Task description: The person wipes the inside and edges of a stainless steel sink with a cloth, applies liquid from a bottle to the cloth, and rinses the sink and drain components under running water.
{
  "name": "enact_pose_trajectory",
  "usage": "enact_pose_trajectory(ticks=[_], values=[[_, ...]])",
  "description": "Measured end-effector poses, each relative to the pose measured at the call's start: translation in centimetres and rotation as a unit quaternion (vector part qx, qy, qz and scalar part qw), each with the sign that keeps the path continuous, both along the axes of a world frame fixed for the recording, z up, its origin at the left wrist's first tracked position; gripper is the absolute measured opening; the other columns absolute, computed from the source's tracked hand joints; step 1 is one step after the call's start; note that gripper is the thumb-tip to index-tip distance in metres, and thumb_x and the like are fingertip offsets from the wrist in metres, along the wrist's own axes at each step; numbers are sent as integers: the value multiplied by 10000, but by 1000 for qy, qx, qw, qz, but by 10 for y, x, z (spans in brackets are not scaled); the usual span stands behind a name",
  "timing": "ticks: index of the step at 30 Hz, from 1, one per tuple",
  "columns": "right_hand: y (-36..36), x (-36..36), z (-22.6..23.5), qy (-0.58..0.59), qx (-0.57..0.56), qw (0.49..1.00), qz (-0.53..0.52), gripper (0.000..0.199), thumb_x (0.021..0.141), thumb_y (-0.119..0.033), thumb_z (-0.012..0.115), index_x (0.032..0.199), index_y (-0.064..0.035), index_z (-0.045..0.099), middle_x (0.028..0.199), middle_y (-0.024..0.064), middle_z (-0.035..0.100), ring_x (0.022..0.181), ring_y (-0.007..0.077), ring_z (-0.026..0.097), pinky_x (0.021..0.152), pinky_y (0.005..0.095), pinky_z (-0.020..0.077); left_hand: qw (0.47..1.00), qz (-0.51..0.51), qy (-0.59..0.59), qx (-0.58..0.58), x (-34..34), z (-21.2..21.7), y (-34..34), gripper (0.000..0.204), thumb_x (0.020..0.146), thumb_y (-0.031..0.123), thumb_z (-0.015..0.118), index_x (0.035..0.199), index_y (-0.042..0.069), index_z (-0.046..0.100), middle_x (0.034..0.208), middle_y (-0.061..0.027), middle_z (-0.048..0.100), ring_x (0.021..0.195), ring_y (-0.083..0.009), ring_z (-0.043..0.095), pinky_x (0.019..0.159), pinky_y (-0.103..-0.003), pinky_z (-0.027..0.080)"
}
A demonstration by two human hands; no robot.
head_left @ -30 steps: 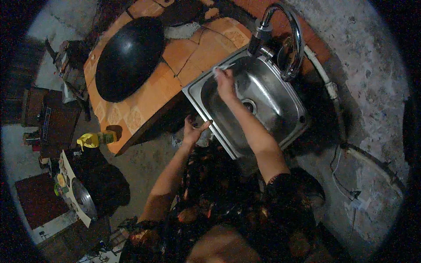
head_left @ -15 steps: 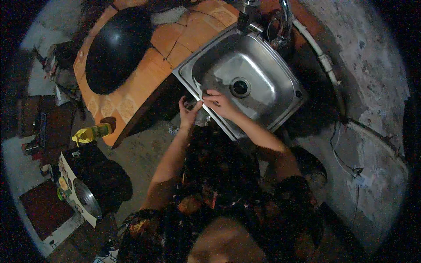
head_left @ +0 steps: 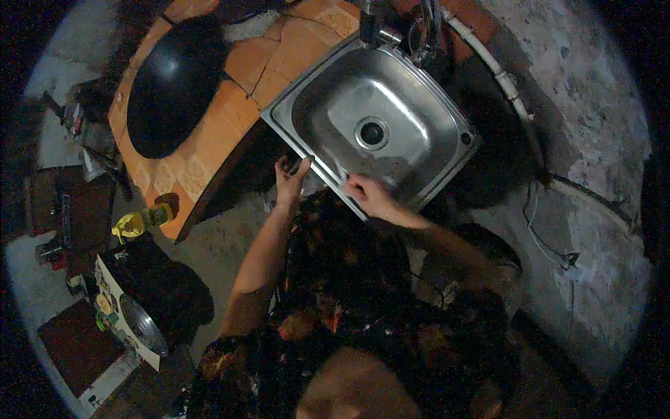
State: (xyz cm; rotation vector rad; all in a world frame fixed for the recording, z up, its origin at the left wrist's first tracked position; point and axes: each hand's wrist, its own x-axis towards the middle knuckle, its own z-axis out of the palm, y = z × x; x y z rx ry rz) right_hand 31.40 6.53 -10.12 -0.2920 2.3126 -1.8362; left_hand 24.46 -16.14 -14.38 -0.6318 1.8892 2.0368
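A stainless steel sink [head_left: 328, 87] sits in front of me, tilted in view, with its round drain [head_left: 372, 133] in the basin. At its near left edge, my left hand [head_left: 289, 185] has its thumb against the rim and its fingers apart below. Farther along the same edge, my right hand [head_left: 373, 201] is curled closed at the rim, its fingertips tucked in. A thin whitish strip shows by those fingertips, too blurred to name. Whatever the right hand pinches is hidden.
A chrome faucet [head_left: 427, 42] rises at the sink's far corner. Left of the sink, a tiled orange counter [head_left: 241, 115] carries a large glossy black oval [head_left: 174, 87]. A yellow bottle [head_left: 143, 222] stands by its corner. A pale pipe [head_left: 488, 59] runs along the wall.
My right hand has moved right and nearer along the rim, away from my left, and its fingers have curled in. The pale scrap on the basin's left side no longer shows. The view has shifted slightly.
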Motion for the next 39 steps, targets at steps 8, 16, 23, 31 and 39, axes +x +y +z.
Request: enact_pose_trajectory(ticks=[8, 16, 23, 31, 39], values=[[-112, -182, -55, -207, -104, 953, -193, 301, 855, -176, 517, 1122, -45, 476, 1090, 91, 518, 982, 197, 487, 864, 307, 370, 998, -13, 29, 45, -2, -21, -11, 728, 696, 302, 750, 1216, 27, 320, 1104, -94, 463, 990, -183, 444, 849, -300, 377], [3, -296, -94, -128, -485, 797, -336, 203, 763, -27, 533, 959, -78, 522, 818, 42, 536, 755, 176, 531, 675, 278, 445, 995, 17, 93, -34, 2, 15, 7, 700, 659, 189, 782, 1180, 21, 345, 1102, -73, 444, 1001, -174, 429, 870, -284, 353], [-8, -286, -14, -23, -331, 807, -489, 308, 759, 15, 538, 1063, -29, 520, 918, 56, 522, 858, 156, 507, 800, 267, 404, 999, 8, 48, -20, -4, 35, 10, 724, 652, 184, 784, 1197, 23, 335, 1166, -118, 436, 1055, -209, 429, 870, -324, 401], [-101, -202, -7, 118, -100, 945, -290, 375, 765, 22, 549, 1129, -59, 512, 1103, 79, 541, 1020, 207, 501, 879, 286, 374, 999, 32, -9, -27, -4, 36, 11, 740, 650, 147, 784, 1211, 13, 321, 1182, -124, 427, 1087, -228, 417, 926, -329, 362], [-42, -122, -147, 140, 137, 981, 8, 305, 865, -88, 450, 1165, -52, 491, 1181, 111, 510, 1049, 225, 498, 928, 352, 375, 1000, 9, -7, 0, -14, 34, 18, 738, 650, 100, 774, 1214, -1, 309, 1180, -125, 422, 1083, -239, 430, 930, -342, 380]])
